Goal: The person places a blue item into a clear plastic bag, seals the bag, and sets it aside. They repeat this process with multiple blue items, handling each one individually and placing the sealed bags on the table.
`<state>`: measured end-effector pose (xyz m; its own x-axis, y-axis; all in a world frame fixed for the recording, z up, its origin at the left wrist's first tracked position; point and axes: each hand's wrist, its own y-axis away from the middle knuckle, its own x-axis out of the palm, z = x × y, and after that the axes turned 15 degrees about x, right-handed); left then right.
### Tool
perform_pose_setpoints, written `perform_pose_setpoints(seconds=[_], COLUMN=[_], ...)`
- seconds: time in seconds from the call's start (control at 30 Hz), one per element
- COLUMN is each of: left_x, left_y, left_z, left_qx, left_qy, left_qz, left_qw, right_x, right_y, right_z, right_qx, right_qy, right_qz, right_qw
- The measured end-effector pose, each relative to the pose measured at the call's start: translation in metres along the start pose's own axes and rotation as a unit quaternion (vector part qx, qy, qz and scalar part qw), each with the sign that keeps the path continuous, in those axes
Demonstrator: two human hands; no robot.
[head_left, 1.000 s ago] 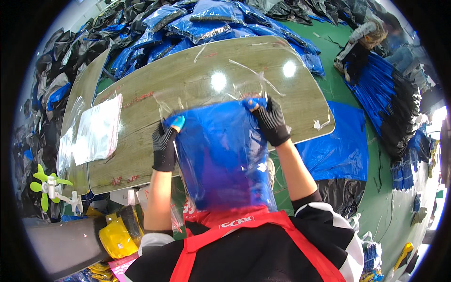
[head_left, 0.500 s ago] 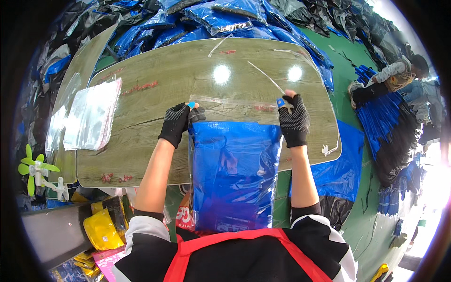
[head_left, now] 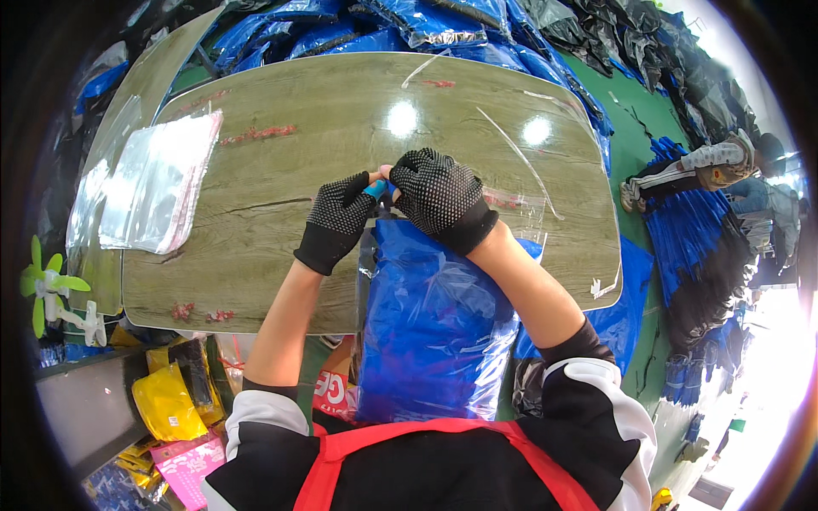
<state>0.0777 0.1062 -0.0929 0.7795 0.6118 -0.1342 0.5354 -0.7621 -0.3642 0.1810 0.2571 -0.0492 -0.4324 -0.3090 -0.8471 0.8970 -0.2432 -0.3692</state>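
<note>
In front of me, a clear plastic bag point(head_left: 439, 319) with a folded blue sheet inside hangs over the table's near edge. My left hand point(head_left: 341, 211), in a black dotted fingerless glove with blue tape on a fingertip, pinches the bag's upper left corner. Right beside it my right hand point(head_left: 436, 194), gloved likewise, has its fingers closed at that same corner and covers most of the bag's top edge. The fingertips of both hands nearly meet. The bag's clear flap point(head_left: 532, 213) shows to the right of my right hand.
A stack of clear bags point(head_left: 162, 183) lies on the left of the wood-patterned table point(head_left: 281, 183). A thin clear strip point(head_left: 521, 162) lies right of centre. Blue packages point(head_left: 426, 21) are heaped behind. A green fan point(head_left: 55, 285) stands left. Another person point(head_left: 724, 162) bends over blue sheets at right.
My right hand has moved left from the bag's upper right corner to the upper left one, beside my left hand. The thin strip near it now lies on the table.
</note>
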Motion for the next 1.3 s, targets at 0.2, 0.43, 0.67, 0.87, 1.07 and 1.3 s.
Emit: perform_pose_setpoints(seconds=[0.2,0.43,0.67,0.87,1.07,1.3], left_x=[0.005,0.004,0.011,0.015,0.016,0.011], left_y=[0.002,0.004,0.008,0.009,0.003,-0.002], left_z=[-0.002,0.007,0.005,0.002,0.005,0.028], left_qx=[0.078,0.067,0.132,0.056,-0.016,-0.045], left_qy=[-0.063,0.014,-0.134,-0.049,0.030,0.018], left_qz=[-0.011,-0.013,-0.032,-0.058,-0.092,-0.094], left_qw=[0.995,0.998,0.982,0.996,0.995,0.994], right_x=[-0.004,-0.003,-0.002,0.000,-0.007,0.006], right_y=[0.000,0.006,0.006,0.009,0.014,0.037], right_z=[0.000,-0.006,-0.005,-0.006,-0.020,-0.083], right_qx=[-0.025,0.015,-0.016,0.077,0.302,0.326], right_qy=[0.035,-0.044,-0.019,-0.044,-0.437,-0.669], right_qz=[-0.025,-0.038,-0.030,-0.047,0.055,0.164], right_qw=[0.999,0.998,0.999,0.995,0.845,0.648])
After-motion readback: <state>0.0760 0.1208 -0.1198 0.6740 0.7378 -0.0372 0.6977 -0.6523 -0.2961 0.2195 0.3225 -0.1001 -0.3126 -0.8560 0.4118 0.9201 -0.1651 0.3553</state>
